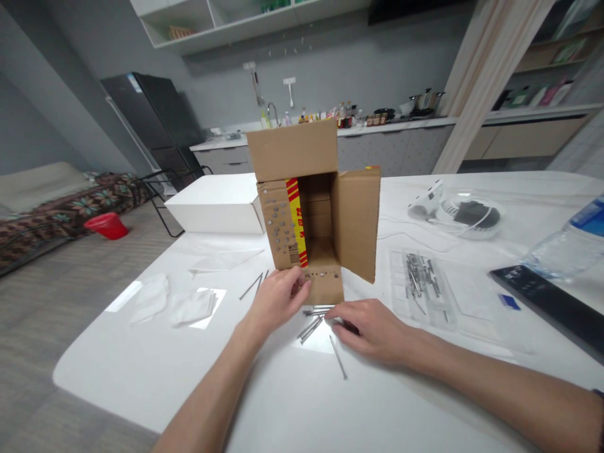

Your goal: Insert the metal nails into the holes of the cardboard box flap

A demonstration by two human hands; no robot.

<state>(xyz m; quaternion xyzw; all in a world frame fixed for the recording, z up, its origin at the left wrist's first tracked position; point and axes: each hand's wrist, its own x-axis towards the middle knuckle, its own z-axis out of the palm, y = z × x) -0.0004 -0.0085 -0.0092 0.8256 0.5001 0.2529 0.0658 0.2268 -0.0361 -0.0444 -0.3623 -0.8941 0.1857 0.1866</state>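
While the open brown cardboard box [311, 207] stands on its side in the middle of the white glossy table [264, 390], the left hand [278, 296] rests against its near lower flap, fingers curled on the edge, with what may be a nail pinched at the tips. Just right of it, the right hand [372, 328] lies flat, fingers together over the loose grey steel nails [312, 326] lying immediately near the box. A clear plastic tray of nails [422, 280] sits farther right.

The cardboard box [309, 207] is brown, with a tape strip [296, 220] striped red and yellow — grey nail heads dot its flaps. The worktop [283, 390] is glossy white, the bowl [109, 224] on the floor red, the fridge [155, 123] black.
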